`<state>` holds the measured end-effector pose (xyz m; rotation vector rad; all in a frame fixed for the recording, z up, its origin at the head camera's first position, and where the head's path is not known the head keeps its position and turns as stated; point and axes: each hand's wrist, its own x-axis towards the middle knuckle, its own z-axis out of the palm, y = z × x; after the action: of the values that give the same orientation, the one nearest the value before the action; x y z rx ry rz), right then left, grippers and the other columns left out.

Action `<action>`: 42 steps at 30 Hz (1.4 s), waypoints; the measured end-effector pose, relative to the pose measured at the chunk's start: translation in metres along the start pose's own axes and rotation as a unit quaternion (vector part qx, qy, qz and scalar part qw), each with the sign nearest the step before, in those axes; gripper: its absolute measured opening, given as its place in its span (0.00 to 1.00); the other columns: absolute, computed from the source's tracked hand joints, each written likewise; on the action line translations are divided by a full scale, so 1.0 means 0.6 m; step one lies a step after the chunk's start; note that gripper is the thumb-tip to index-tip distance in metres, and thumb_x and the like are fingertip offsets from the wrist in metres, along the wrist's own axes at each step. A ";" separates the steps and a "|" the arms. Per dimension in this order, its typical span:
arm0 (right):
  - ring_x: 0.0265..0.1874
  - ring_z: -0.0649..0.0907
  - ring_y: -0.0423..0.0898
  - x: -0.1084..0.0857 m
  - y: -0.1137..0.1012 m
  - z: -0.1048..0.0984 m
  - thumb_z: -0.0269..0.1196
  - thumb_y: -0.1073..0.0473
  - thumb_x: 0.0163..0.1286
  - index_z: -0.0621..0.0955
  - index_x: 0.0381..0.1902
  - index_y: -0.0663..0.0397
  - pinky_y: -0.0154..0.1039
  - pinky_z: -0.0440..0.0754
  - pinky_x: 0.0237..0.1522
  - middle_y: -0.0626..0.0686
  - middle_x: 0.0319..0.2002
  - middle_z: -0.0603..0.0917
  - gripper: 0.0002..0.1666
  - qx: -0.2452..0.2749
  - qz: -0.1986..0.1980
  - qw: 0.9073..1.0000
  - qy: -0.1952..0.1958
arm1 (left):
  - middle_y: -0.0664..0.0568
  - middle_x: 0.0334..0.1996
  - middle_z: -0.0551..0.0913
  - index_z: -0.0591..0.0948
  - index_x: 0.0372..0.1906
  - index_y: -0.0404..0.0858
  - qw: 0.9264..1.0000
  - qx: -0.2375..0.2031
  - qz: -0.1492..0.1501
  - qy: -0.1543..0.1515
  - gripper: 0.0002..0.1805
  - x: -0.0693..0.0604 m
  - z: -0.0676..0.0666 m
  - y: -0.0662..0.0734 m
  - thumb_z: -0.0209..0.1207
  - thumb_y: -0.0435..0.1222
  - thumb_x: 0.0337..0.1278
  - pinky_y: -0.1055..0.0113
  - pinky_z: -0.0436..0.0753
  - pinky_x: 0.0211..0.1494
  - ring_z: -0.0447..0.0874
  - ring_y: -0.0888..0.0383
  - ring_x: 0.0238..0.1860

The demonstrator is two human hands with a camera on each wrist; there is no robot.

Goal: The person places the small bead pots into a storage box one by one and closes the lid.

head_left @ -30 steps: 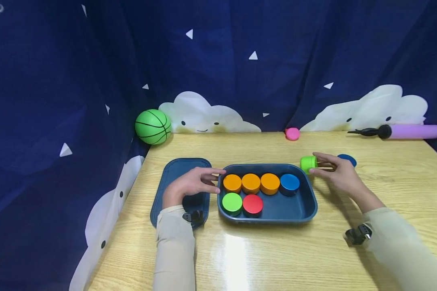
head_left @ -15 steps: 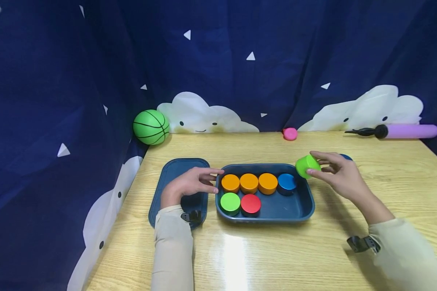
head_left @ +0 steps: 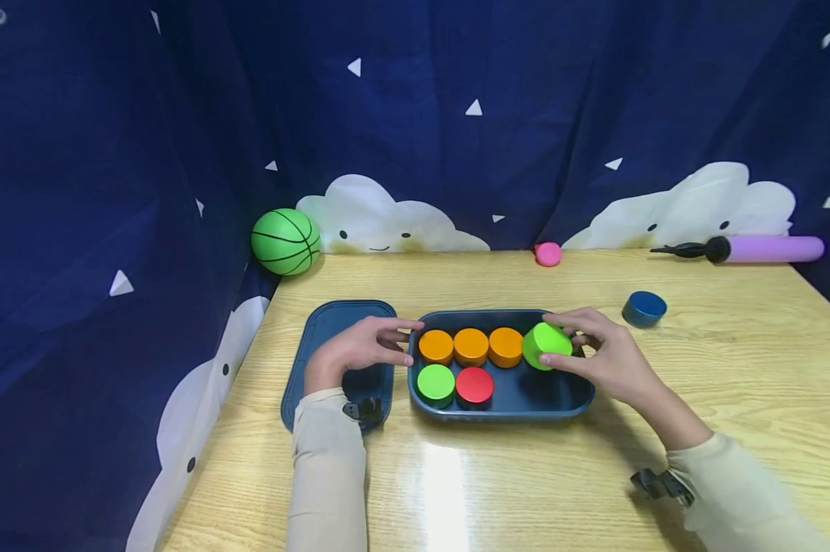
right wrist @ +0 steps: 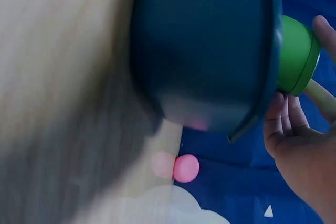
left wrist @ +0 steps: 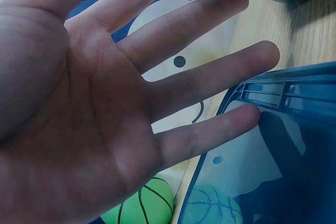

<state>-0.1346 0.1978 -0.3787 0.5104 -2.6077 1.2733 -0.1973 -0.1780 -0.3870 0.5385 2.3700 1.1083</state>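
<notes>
Right hand (head_left: 608, 358): fingers pinch a tilted green cylinder (head_left: 545, 345) by its sides, presumably for control, over the right of the container (head_left: 498, 416). Left hand (head_left: 360, 349): fingers wide by its left rim, perhaps for steadying.

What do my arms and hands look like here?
The left hand and right hand are bare, without gloves. The left sleeve and right sleeve are long, plain and pale beige. A small black device sits at the inner side of each sleeve.

right hand (head_left: 604, 354) pinches green cylinder (head_left: 546, 343) (tilted) | left hand (head_left: 361, 349) beside box (head_left: 505, 415)
</notes>
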 end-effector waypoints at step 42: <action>0.40 0.79 0.45 -0.008 -0.021 0.085 0.83 0.49 0.45 0.88 0.52 0.55 0.38 0.81 0.38 0.52 0.42 0.84 0.35 -0.190 -0.057 0.973 -0.114 | 0.43 0.67 0.78 0.73 0.72 0.52 1.000 -0.001 -0.002 0.000 0.34 -0.002 0.000 0.002 0.69 0.40 0.61 0.46 0.73 0.72 0.79 0.45 0.65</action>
<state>-0.1266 0.1513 -0.4022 0.7574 -2.8605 0.6873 -0.1963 -0.1777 -0.3856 0.5322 2.3681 1.1096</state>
